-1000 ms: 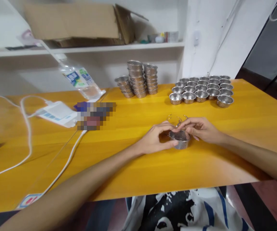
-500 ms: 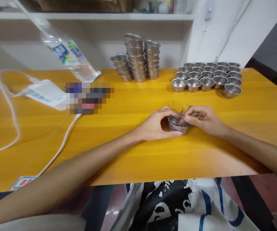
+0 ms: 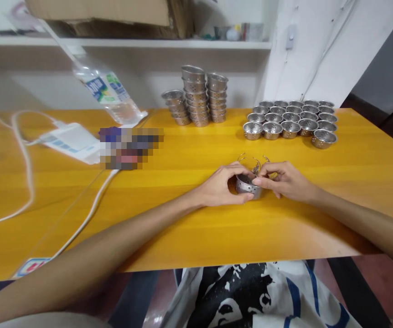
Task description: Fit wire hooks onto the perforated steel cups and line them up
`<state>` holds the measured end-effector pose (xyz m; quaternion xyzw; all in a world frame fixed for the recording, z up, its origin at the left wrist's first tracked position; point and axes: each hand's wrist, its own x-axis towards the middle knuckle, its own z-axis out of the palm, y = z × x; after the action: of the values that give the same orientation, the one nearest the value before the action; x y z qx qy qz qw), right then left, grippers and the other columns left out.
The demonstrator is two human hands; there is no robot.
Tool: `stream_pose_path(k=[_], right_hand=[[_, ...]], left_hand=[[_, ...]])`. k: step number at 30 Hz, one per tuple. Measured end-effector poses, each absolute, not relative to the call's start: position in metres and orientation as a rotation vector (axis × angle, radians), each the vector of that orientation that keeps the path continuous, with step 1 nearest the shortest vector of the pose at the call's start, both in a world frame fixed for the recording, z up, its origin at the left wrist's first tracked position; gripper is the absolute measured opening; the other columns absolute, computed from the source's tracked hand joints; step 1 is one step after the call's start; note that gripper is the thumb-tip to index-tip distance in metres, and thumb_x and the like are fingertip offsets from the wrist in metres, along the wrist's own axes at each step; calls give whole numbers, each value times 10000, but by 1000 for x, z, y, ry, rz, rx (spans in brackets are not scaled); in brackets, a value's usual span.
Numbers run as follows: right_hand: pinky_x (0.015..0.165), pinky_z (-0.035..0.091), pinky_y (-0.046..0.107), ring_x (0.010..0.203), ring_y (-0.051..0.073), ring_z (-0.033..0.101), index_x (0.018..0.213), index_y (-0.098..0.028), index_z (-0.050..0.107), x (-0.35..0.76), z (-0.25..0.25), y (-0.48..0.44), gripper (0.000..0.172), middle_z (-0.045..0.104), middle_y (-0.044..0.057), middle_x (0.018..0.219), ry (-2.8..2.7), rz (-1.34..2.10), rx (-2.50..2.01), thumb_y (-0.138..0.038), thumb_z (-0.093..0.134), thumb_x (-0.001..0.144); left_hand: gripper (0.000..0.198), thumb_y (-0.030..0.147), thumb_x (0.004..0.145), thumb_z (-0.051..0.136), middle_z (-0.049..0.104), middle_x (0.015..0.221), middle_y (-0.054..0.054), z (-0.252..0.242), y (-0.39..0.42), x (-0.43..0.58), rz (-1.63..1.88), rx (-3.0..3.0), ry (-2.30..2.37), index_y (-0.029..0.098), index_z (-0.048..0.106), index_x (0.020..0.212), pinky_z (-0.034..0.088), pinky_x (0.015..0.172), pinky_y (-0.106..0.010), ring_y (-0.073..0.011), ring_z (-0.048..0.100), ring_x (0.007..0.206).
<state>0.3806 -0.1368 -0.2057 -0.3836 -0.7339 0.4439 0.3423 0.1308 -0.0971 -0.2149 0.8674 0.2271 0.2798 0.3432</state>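
A small perforated steel cup (image 3: 247,185) sits on the yellow table (image 3: 196,218), gripped from both sides. My left hand (image 3: 221,186) curls round its left wall with thumb and fingers closed. From the right, my right hand (image 3: 283,179) pinches the rim, where thin wire handle loops (image 3: 254,161) stick up behind the cup. The cup is tipped slightly toward me, so its holed side shows.
Three stacks of the same cups (image 3: 196,100) stand at the back centre. Several single cups in rows (image 3: 290,122) fill the back right. A tilted water bottle (image 3: 106,93), a white power adapter (image 3: 71,141) and its cable (image 3: 90,212) lie left. A shelf carries a cardboard box (image 3: 107,16).
The cup has turned in my hands: its open mouth faced up before, now its perforated side faces me. Both hands stayed closed on it. The view shifted slightly.
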Motion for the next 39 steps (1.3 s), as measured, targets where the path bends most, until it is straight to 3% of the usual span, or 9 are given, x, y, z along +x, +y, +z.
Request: stream_pose_path(k=[3, 8, 18, 22, 25, 29, 32, 36, 39], right_hand=[[465, 517, 217, 525, 80, 597, 882, -179, 739, 381, -207, -136, 416, 689, -10, 827, -1855, 1271, -1011, -578, 857, 906], [683, 578, 245, 694, 120, 658, 758, -167, 704, 381, -202, -133, 441, 676, -2, 736, -1905, 1254, -957, -546, 885, 890], [711, 573, 281, 699, 135, 647, 745, -181, 667, 382, -203, -131, 507, 658, -10, 720, -1885, 1361, -937, -620, 900, 846], [737, 601, 298, 712, 136, 663, 763, -181, 677, 382, -203, -132, 469, 666, -10, 734, -1846, 1435, -918, -568, 933, 832], [726, 640, 301, 774, 142, 675, 887, -185, 749, 383, -205, -132, 397, 695, 17, 845, -1756, 1444, -885, -543, 918, 860], [551, 619, 244, 808, 141, 654, 1196, -238, 754, 386, -210, -131, 479, 665, 33, 1038, -1567, 1333, -918, -486, 949, 835], [450, 579, 231, 745, 133, 653, 1239, -258, 668, 385, -218, -133, 575, 661, 32, 1087, -1508, 1414, -934, -442, 978, 791], [489, 623, 296, 657, 138, 688, 1114, -234, 674, 382, -227, -130, 424, 732, 65, 1138, -1560, 1391, -977, -415, 912, 815], [518, 591, 305, 590, 151, 683, 1082, -212, 755, 399, -222, -114, 268, 788, 60, 1010, -1641, 1033, -1134, -331, 796, 846]], left_hand=[[379, 418, 828, 834, 786, 1111, -111, -217, -97, 132, 754, 2251, 582, 183, 747, 1112, 562, 991, -469, -289, 716, 1056], [374, 405, 816, 855, 800, 1117, -106, -216, -97, 133, 762, 2256, 549, 189, 758, 1105, 562, 1009, -473, -291, 721, 1069], [356, 378, 826, 845, 809, 1134, -100, -216, -94, 132, 735, 2235, 506, 181, 765, 1112, 560, 1031, -463, -279, 726, 1081], [355, 365, 811, 843, 801, 1132, -94, -217, -95, 132, 740, 2246, 500, 191, 751, 1107, 563, 1027, -466, -280, 723, 1080], [390, 369, 787, 866, 772, 1115, -89, -217, -99, 131, 779, 2283, 550, 198, 716, 1104, 566, 1005, -472, -281, 721, 1051], [508, 379, 795, 909, 738, 1225, -99, -217, -108, 130, 934, 2318, 702, 223, 650, 1202, 557, 1038, -493, -303, 718, 1135], [527, 366, 844, 917, 733, 1290, -123, -216, -112, 131, 1091, 2391, 646, 227, 620, 1256, 561, 1059, -504, -310, 705, 1195], [587, 377, 940, 875, 713, 1398, -150, -220, -114, 133, 1152, 2506, 498, 252, 589, 1437, 560, 1102, -527, -324, 680, 1278], [763, 379, 1003, 811, 602, 1574, -171, -225, -112, 131, 1111, 2500, 594, 300, 418, 1651, 549, 1146, -535, -292, 694, 1217]])
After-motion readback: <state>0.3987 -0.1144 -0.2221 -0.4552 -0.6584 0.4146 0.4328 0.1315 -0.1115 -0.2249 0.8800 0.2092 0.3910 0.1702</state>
